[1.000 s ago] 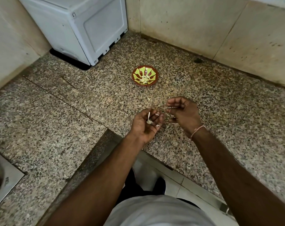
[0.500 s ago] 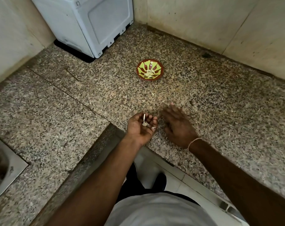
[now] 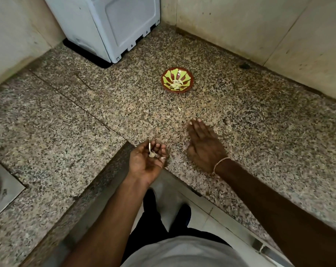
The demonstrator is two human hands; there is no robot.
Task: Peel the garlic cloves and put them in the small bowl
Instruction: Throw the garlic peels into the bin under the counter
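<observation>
I see my left hand (image 3: 146,160) cupped palm-up at the counter's (image 3: 259,135) front edge, fingers curled round garlic scraps (image 3: 152,154). My right hand (image 3: 203,145) lies flat, fingers together. Peeled cloves (image 3: 176,84) sit in the small bowl (image 3: 177,79) towards the back corner.

We have one view only, worn on the person's head. It looks steeply down and forward over the speckled granite worktop (image 3: 240,143) corner, fairly near.
</observation>
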